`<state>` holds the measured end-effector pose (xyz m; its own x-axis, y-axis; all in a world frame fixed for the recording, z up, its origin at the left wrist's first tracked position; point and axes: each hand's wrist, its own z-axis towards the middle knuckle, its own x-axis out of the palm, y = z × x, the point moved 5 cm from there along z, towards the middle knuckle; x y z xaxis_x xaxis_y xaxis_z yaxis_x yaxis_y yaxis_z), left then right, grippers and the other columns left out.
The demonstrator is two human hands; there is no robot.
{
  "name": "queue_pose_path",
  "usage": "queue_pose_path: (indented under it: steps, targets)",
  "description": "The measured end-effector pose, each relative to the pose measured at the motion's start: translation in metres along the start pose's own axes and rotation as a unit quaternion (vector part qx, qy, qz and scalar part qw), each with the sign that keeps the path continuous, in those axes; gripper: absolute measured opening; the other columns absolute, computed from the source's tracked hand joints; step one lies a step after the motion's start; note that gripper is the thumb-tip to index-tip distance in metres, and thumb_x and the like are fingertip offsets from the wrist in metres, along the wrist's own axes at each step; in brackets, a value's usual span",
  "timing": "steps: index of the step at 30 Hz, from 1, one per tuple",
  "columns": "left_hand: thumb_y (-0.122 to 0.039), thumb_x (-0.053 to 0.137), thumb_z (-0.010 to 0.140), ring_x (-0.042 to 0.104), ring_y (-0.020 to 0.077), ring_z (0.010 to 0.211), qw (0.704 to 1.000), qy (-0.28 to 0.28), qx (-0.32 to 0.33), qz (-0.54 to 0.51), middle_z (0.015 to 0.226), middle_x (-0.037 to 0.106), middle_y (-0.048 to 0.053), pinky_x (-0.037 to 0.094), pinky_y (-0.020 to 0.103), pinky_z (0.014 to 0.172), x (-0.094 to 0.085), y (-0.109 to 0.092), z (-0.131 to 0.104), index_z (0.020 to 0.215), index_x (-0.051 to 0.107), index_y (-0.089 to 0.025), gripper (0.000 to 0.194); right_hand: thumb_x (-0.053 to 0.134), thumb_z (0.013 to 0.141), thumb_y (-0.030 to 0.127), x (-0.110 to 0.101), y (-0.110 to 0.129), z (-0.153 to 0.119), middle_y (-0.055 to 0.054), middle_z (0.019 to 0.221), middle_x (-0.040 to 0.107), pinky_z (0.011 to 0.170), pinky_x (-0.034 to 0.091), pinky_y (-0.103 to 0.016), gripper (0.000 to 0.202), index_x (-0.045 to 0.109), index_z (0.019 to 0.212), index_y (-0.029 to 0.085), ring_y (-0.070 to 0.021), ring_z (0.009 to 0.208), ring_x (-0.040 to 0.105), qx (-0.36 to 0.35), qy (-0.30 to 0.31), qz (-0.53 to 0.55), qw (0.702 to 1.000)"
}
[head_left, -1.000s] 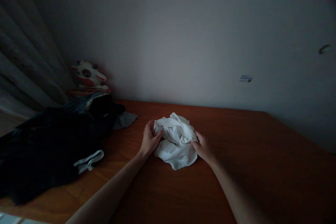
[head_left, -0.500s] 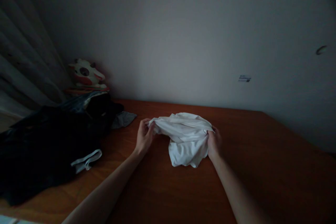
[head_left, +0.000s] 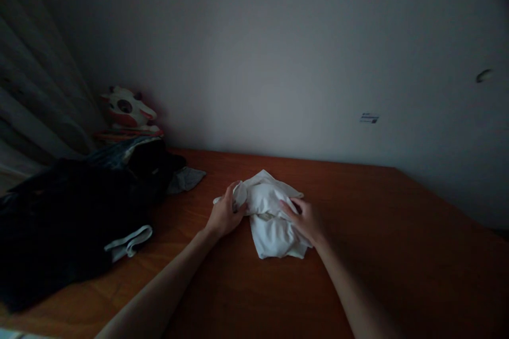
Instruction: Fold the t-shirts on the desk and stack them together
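Observation:
A crumpled white cloth garment (head_left: 274, 235) lies bunched on the brown wooden tabletop (head_left: 246, 296); its exact kind does not show. My left hand (head_left: 226, 214) is closed on the gathered left end, with a bit of fabric poking out beyond the fingers. On the opposite side, my right hand (head_left: 304, 217) pinches a fold of the same cloth between thumb and fingers. The lower part of the garment spreads toward me between my two forearms. Some of the fingers on both hands are hidden by the fabric or by the hand itself.
A heap of dark clothes (head_left: 71, 222) covers the left side, with a white-edged piece (head_left: 129, 241) and a grey cloth (head_left: 186, 180) sticking out. Behind it stands a cow-shaped figure (head_left: 129, 108) beside a curtain (head_left: 35, 90). A pale wall (head_left: 270, 63) borders the table's far edge.
My right hand has moved left and inward, closer to my left hand. The white garment, stretched between the hands before, is now lower and more bunched, with its folds rearranged.

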<state>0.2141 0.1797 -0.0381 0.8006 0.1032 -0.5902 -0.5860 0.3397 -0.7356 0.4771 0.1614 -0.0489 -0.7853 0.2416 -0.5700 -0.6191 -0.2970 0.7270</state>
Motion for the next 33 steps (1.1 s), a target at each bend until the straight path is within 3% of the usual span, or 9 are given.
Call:
queue_pose_path:
  steps: [4,9,13,16,18,22,27,30,33]
  targets:
    - [-0.021,0.059,0.067,0.068,0.0218,0.092,0.986,-0.018,0.007,-0.168,0.109,0.072,0.006,0.053,0.032,0.082,-0.006,-0.004,0.004,0.122,0.059,-0.021,0.055,0.044,0.090,0.076,-0.002,-0.001,-0.003,-0.002,0.051,0.061,0.053,0.045,-0.029,0.066,0.061,0.054,0.023,-0.0189,0.053,0.060,0.074,0.036,0.130,0.988]
    - [-0.022,0.053,0.057,0.053,0.0128,0.058,0.923,-0.083,-0.118,-0.356,0.074,0.063,-0.003,0.039,0.021,0.051,-0.012,0.018,0.011,0.100,0.062,-0.019,0.045,0.062,0.082,0.073,-0.010,-0.001,0.000,-0.014,0.107,0.078,0.083,0.057,-0.038,0.059,0.073,0.107,0.021,-0.0276,0.096,0.073,0.029,-0.074,0.158,0.984]
    - [-0.026,0.053,0.058,0.054,0.0146,0.060,0.889,-0.056,-0.156,-0.426,0.073,0.061,-0.002,0.040,0.023,0.051,-0.004,0.023,0.012,0.098,0.062,-0.019,0.041,0.068,0.082,0.065,0.004,0.012,-0.004,-0.009,0.105,0.079,0.081,0.057,-0.037,0.052,0.075,0.110,0.023,-0.0266,0.094,0.073,-0.020,0.065,0.124,0.990]
    - [-0.031,0.057,0.072,0.064,0.0191,0.085,0.927,-0.074,-0.103,-0.353,0.096,0.069,0.002,0.052,0.029,0.074,-0.001,0.019,0.011,0.109,0.061,-0.021,0.038,0.053,0.092,0.065,0.012,0.019,-0.010,-0.002,0.059,0.069,0.058,0.050,-0.029,0.056,0.073,0.065,0.020,-0.0196,0.058,0.067,-0.008,0.148,0.093,0.985]
    - [-0.034,0.059,0.082,0.064,0.0224,0.103,0.968,-0.081,-0.027,-0.238,0.111,0.069,0.006,0.050,0.036,0.094,0.001,0.012,0.009,0.116,0.059,-0.022,0.036,0.049,0.095,0.063,0.012,0.021,-0.010,-0.001,0.053,0.064,0.055,0.047,-0.028,0.060,0.070,0.058,0.020,-0.0172,0.052,0.062,-0.012,0.127,0.077,0.989]
    - [-0.038,0.053,0.095,0.060,0.0270,0.122,0.992,-0.052,0.097,-0.062,0.126,0.068,0.012,0.042,0.045,0.110,0.008,-0.004,0.003,0.124,0.061,-0.022,0.035,0.063,0.089,0.055,0.011,0.025,-0.008,-0.008,0.104,0.077,0.083,0.055,-0.035,0.038,0.075,0.109,0.024,-0.0229,0.091,0.071,-0.071,0.038,0.068,0.994]
    - [-0.045,0.040,0.103,0.061,0.0232,0.128,0.985,0.086,0.107,-0.106,0.140,0.065,0.008,0.045,0.038,0.111,0.018,-0.014,-0.003,0.140,0.054,-0.024,0.045,0.070,0.085,0.048,0.028,0.030,-0.012,-0.011,0.113,0.075,0.090,0.052,-0.039,0.042,0.072,0.119,0.024,-0.0250,0.101,0.069,-0.083,0.135,0.039,0.987]
    - [-0.047,0.043,0.101,0.052,0.0255,0.138,0.989,0.036,0.081,-0.116,0.148,0.057,0.011,0.038,0.042,0.117,0.015,-0.006,-0.002,0.147,0.046,-0.022,0.052,0.063,0.091,0.049,0.030,0.033,-0.011,-0.008,0.104,0.077,0.085,0.051,-0.035,0.029,0.077,0.100,0.025,-0.0232,0.095,0.070,-0.081,0.138,0.040,0.986]
    - [-0.048,0.048,0.097,0.054,0.0281,0.131,0.990,-0.058,0.039,-0.120,0.143,0.056,0.016,0.043,0.046,0.111,0.007,0.010,0.001,0.142,0.047,-0.018,0.054,0.057,0.092,0.057,0.018,0.021,-0.004,-0.007,0.092,0.077,0.078,0.051,-0.033,0.038,0.074,0.092,0.022,-0.0231,0.085,0.070,-0.034,0.021,0.066,0.997]
